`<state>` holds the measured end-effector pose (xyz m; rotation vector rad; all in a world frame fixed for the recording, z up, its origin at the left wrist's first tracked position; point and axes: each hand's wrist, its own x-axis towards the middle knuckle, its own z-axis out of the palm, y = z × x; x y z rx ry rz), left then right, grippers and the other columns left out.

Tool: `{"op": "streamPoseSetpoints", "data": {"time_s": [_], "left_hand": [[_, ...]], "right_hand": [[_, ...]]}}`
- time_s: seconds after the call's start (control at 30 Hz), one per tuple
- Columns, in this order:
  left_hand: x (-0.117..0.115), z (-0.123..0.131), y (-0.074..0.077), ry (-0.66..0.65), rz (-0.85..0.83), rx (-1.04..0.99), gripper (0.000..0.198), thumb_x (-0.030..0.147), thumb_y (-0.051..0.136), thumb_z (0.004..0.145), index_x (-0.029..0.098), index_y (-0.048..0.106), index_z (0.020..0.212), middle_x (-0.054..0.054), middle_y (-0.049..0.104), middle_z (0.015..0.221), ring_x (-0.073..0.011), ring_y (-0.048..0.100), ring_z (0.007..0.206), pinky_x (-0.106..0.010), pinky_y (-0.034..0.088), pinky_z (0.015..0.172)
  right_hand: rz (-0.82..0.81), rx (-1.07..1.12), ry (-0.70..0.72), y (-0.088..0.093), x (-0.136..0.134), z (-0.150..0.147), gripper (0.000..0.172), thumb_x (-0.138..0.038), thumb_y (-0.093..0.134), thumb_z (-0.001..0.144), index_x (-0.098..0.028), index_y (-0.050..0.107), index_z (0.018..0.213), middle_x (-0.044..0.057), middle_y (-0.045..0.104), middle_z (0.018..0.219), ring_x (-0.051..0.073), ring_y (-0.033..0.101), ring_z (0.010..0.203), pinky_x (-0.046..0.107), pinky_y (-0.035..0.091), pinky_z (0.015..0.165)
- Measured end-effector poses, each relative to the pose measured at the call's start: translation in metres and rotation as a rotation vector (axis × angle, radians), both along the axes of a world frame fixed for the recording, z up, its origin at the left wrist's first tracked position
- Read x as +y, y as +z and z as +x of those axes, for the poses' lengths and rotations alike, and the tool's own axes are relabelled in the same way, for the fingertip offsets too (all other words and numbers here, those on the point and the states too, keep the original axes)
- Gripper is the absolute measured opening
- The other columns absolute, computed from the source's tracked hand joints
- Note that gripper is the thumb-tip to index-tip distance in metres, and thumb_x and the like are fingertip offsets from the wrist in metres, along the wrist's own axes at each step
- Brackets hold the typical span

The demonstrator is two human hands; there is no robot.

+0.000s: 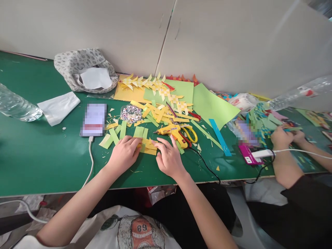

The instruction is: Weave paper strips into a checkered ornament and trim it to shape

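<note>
To your left: bottle (19,103), white sheet (59,108) beside it. Patterned bag (68,69) behind, by the wall (109,31). Phone (93,117) flat on your tabletop (52,155), white cable (90,155) plugged in. Pink power strip (246,155) to your right.

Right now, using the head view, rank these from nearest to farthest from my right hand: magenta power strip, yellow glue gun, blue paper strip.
From your right hand:
1. Yellow glue gun: just beyond the fingers.
2. Blue paper strip: off to the right, clear of the hand.
3. Magenta power strip: farthest right of the three.
</note>
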<state>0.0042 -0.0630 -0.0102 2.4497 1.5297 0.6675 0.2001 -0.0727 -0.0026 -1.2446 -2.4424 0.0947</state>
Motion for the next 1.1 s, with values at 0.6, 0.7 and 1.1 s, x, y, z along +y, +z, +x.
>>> {"op": "streamPoseSetpoints", "data": {"time_s": [0.6,0.7,1.1], "left_hand": [[-0.001,0.000,0.000,-0.012,0.005,0.031,0.019,0.017,0.043,0.086,0.018,0.056,0.099,-0.006,0.066,0.107,-0.0235,0.054,0.095,-0.038,0.048,0.078],[-0.001,0.000,-0.001,-0.049,0.017,0.035,0.019,0.014,0.042,0.086,0.017,0.056,0.099,-0.005,0.064,0.113,-0.0230,0.053,0.099,-0.038,0.047,0.082],[0.002,0.000,-0.007,-0.096,0.007,0.028,0.031,0.010,0.040,0.083,0.017,0.055,0.109,-0.009,0.067,0.096,-0.0240,0.056,0.099,-0.038,0.048,0.079]], "right_hand": [[-0.025,-0.019,-0.019,0.003,-0.003,-0.009,0.031,-0.007,0.038,0.074,-0.015,0.047,0.103,0.009,0.063,0.108,0.024,0.045,0.118,0.057,0.010,0.109],[-0.007,-0.006,-0.010,0.003,-0.004,-0.009,0.030,-0.008,0.039,0.074,-0.016,0.047,0.101,0.008,0.064,0.106,0.024,0.046,0.117,0.057,0.008,0.109],[-0.041,-0.027,-0.005,0.007,-0.001,-0.014,0.030,-0.008,0.039,0.072,-0.015,0.047,0.101,0.009,0.064,0.100,0.024,0.045,0.118,0.056,0.007,0.109]]}}
